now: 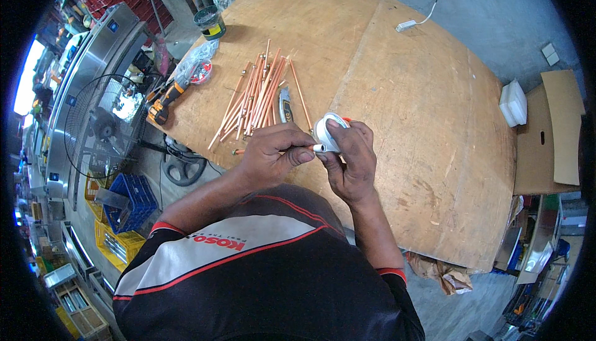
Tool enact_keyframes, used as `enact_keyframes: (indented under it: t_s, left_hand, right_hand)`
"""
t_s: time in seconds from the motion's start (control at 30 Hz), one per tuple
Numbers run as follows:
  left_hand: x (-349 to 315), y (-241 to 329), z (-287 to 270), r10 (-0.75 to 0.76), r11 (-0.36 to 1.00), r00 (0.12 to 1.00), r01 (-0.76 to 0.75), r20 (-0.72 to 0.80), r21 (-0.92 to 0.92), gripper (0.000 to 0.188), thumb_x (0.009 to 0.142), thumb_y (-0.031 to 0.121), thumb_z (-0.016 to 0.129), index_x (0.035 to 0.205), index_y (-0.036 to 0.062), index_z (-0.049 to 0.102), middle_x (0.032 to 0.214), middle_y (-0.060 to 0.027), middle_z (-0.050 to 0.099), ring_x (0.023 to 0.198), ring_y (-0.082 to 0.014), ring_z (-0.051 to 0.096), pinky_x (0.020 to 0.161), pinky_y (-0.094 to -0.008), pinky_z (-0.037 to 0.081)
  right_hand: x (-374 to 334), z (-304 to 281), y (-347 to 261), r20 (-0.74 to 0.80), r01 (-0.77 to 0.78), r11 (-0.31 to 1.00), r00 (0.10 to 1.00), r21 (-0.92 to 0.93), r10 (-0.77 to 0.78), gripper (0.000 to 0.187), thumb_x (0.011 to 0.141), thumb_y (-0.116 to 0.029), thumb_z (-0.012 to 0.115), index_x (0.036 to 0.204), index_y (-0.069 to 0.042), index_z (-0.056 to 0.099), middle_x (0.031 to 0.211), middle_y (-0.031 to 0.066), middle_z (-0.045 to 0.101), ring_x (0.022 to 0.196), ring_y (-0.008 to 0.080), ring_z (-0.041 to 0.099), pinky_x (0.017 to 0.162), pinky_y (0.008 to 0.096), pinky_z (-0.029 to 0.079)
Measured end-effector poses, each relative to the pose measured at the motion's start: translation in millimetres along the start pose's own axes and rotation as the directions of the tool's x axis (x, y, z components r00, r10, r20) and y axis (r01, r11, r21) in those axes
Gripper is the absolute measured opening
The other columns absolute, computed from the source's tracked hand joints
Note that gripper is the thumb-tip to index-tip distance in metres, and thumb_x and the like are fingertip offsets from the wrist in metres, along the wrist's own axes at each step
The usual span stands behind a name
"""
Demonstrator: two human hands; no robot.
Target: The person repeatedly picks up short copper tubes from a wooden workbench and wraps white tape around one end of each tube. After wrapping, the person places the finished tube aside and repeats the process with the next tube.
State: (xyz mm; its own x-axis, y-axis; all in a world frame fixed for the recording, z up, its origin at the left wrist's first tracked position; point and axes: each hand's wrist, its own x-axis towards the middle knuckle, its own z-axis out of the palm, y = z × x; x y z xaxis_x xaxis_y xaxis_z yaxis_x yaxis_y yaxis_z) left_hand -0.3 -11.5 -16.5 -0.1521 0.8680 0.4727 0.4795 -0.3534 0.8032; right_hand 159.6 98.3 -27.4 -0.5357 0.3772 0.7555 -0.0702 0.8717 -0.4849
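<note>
My left hand (276,153) is closed in a pinch on a thin copper tube (239,151). The tube lies crosswise under the fingers, and its right end carries a white wrapping (319,148). My right hand (352,162) grips a white roll of tape (323,131), thumb on its face, right beside that wrapped end. An orange-red bit shows behind the right fingers, too covered to name. Just beyond my hands, a loose pile of copper tubes (254,102) lies on the wooden table, some with brass-coloured fittings. A silver-and-black utility knife (285,105) rests at the pile's right side.
On the wooden table (422,123), an orange-and-black power tool (160,110), a small red-rimmed tub (201,71) and a dark green bucket (210,23) stand along the left edge. A fan (102,123) and a blue crate (129,203) are left. White blocks (513,103) sit far right.
</note>
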Motion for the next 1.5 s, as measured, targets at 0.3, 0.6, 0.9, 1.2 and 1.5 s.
enact_keyframes:
  t_s: [0.3, 0.6, 0.9, 1.2, 1.5]
  left_hand:
    - [-7.6, -0.7, 3.7, -0.137, 0.979, 0.990, 0.140, 0.032, -0.148, 0.029, 0.093, 0.029, 0.066, 0.093, -0.0003, 0.067, 0.073, -0.0089, 0.064, 0.063, -0.0176, 0.062, 0.058, -0.0299, 0.048]
    - [0.6, 2.3, -0.7, -0.382, 0.713, 0.882, 0.470, 0.274, -0.520, 0.021, 0.093, 0.017, 0.067, 0.105, 0.0021, 0.058, 0.077, 0.0005, 0.059, 0.067, -0.0050, 0.054, 0.057, -0.0210, 0.044]
    - [5.4, 4.4, 2.1, -0.517, 0.783, 0.845, 0.530, 0.132, -0.326, 0.021, 0.096, 0.022, 0.064, 0.101, 0.0014, 0.060, 0.073, 0.0001, 0.059, 0.062, -0.0049, 0.052, 0.053, -0.0214, 0.043]
    - [17.1, 11.3, -9.2, -0.440, 0.787, 0.870, 0.493, 0.223, -0.372, 0.021, 0.097, 0.022, 0.063, 0.099, 0.0026, 0.056, 0.070, -0.0013, 0.058, 0.058, -0.0046, 0.051, 0.050, -0.0228, 0.042]
    - [18.6, -6.2, -5.7, -0.264, 0.964, 0.964, 0.264, 0.005, -0.035, 0.022, 0.086, 0.017, 0.076, 0.096, 0.0011, 0.065, 0.079, -0.0006, 0.060, 0.071, -0.0070, 0.055, 0.063, -0.0224, 0.045]
  right_hand:
    - [3.7, -4.4, -7.1, 0.082, -0.043, 0.999, 0.996, -0.007, 0.043, 0.029, 0.083, -0.022, 0.072, 0.110, -0.011, 0.071, 0.082, 0.0040, 0.065, 0.078, 0.0207, 0.062, 0.090, 0.0414, 0.041]
    - [0.4, -7.3, 1.9, 0.071, -0.045, 0.996, 0.996, -0.072, 0.050, 0.030, 0.080, -0.020, 0.073, 0.110, -0.014, 0.072, 0.080, 0.0010, 0.060, 0.078, 0.0195, 0.058, 0.085, 0.0394, 0.038]
    - [7.8, -8.5, -1.3, 0.105, -0.061, 0.970, 0.991, -0.236, 0.088, 0.027, 0.080, -0.018, 0.073, 0.107, -0.013, 0.071, 0.082, 0.0010, 0.060, 0.079, 0.0201, 0.058, 0.083, 0.0384, 0.038]
    - [12.3, -4.7, -3.9, 0.102, -0.206, 0.977, 0.972, -0.060, 0.211, 0.022, 0.084, -0.013, 0.071, 0.106, -0.009, 0.072, 0.085, 0.0067, 0.067, 0.082, 0.0251, 0.062, 0.079, 0.0353, 0.045]
    - [12.9, 5.9, 2.8, 0.038, -0.204, 0.978, 0.978, -0.032, 0.205, 0.019, 0.086, -0.013, 0.069, 0.104, -0.007, 0.073, 0.079, 0.0078, 0.065, 0.077, 0.0247, 0.062, 0.076, 0.0348, 0.045]
